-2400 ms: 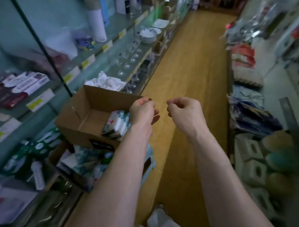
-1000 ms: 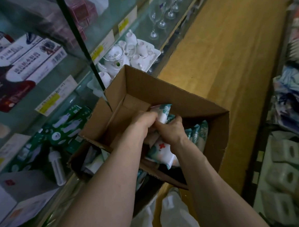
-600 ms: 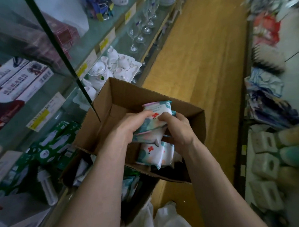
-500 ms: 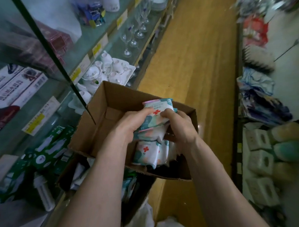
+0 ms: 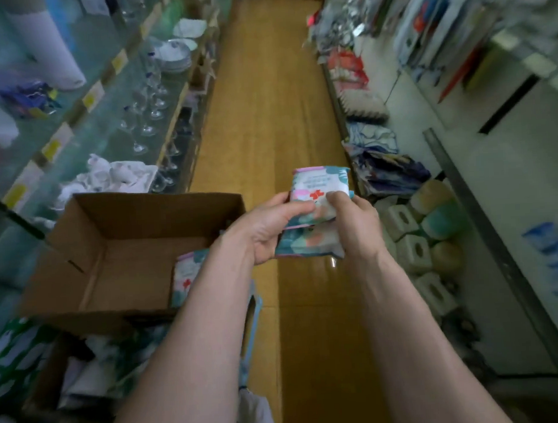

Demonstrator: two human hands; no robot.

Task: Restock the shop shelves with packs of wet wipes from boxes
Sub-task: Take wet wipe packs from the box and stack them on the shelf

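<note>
A small stack of wet wipe packs [image 5: 318, 184], white and teal with a red cross, is held over the aisle floor to the right of the open cardboard box [image 5: 119, 237]. My left hand [image 5: 265, 228] grips the stack from the left and below. My right hand [image 5: 351, 221] pinches it from the right, thumb on the top pack. More packs [image 5: 186, 276] lie in the box's near right corner, partly hidden by my left forearm. The rest of the box floor is bare cardboard.
Glass shelves on the left carry wine glasses [image 5: 146, 121], a white tea set [image 5: 110, 177] and plates. A second box [image 5: 86, 373] of goods sits under the cardboard box. Shelves on the right hold cloths and tissue boxes [image 5: 413, 237]. The wooden aisle floor [image 5: 266, 100] runs ahead.
Both hands reached into the box, took hold of a stack of packs, and have lifted it out and to the right, over the aisle. The view has turned right.
</note>
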